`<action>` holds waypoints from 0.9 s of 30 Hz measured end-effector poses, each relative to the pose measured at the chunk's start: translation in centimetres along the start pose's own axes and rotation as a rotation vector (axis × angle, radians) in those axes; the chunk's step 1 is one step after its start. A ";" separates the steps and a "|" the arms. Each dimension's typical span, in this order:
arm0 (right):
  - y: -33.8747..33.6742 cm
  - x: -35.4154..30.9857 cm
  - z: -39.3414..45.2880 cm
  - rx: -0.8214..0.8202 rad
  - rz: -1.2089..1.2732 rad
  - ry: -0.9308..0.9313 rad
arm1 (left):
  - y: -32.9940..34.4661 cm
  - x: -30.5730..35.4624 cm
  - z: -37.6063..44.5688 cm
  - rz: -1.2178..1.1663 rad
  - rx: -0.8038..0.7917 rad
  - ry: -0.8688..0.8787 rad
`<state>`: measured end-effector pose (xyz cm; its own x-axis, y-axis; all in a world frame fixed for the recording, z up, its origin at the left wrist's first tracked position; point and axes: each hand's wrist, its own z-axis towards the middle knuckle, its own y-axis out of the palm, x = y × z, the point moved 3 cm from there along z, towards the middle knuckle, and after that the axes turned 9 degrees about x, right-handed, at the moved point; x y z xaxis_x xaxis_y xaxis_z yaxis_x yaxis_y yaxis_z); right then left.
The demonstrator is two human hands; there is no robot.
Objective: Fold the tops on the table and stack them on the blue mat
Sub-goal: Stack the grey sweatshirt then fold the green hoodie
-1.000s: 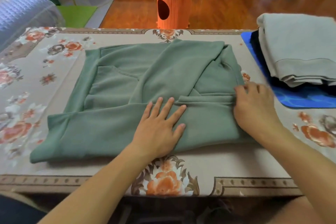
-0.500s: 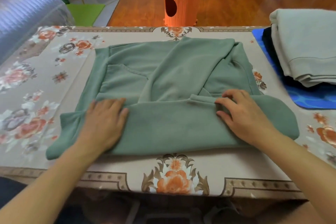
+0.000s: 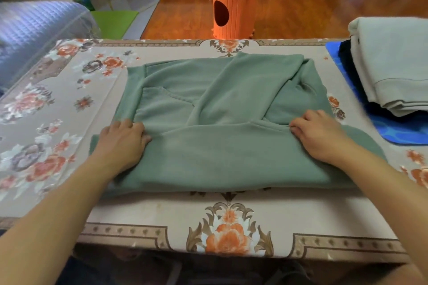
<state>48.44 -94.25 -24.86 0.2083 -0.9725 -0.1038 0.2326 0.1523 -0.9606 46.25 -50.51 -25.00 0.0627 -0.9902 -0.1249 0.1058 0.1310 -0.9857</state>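
Two bare hands lie on a sage-green fleece hooded top (image 3: 231,127) spread flat on the floral-printed tabletop (image 3: 162,210). Left hand (image 3: 122,141) sits on the top's left side near the hem band, knuckles up, fingers curled down into the cloth at the edge of the folded-over near panel, gripping a bunch of it. Right hand (image 3: 322,136) sits on the right side, fingertips tucked and pinching the same folded edge near the neckline. Near half of the garment is already folded up toward the middle; its upper edge runs between the two hands. One sleeve lies diagonally across the chest, from the far right corner down toward the middle. Front pocket seam shows at left centre. Rounded hood end sticks out past the right wrist toward the table's right side. Blue rubbery mat (image 3: 393,132) lies at the right edge of the table, just beside the hood end, not touching it as far as can be seen. On the mat: a folded pale grey-beige top (image 3: 393,62) stacked over a dark, nearly black garment (image 3: 347,58). Beyond the table's far edge, on the wooden floor (image 3: 301,11), stands an orange slatted carrot-shaped bin (image 3: 234,9) with an oval hole. Quilted lavender-blue cover (image 3: 34,30) at far left.
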 end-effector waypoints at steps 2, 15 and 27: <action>1.2 0.2 -0.2 -0.028 0.016 0.056 | 0.6 0.9 -0.6 0.044 0.058 -0.034; -1.9 -6.6 -4.2 0.054 -0.030 -0.019 | 0.3 19.2 -5.9 -0.211 0.011 0.444; 0.5 -0.5 -5.3 -0.256 -0.070 0.308 | 1.2 3.1 -8.1 -0.156 -0.105 0.076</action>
<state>43.38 -94.61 -26.68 -0.1027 -0.9921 -0.0714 -0.0160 0.0734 -0.9972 38.57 -53.79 -27.47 -0.0217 -0.9994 0.0259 0.0041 -0.0260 -0.9997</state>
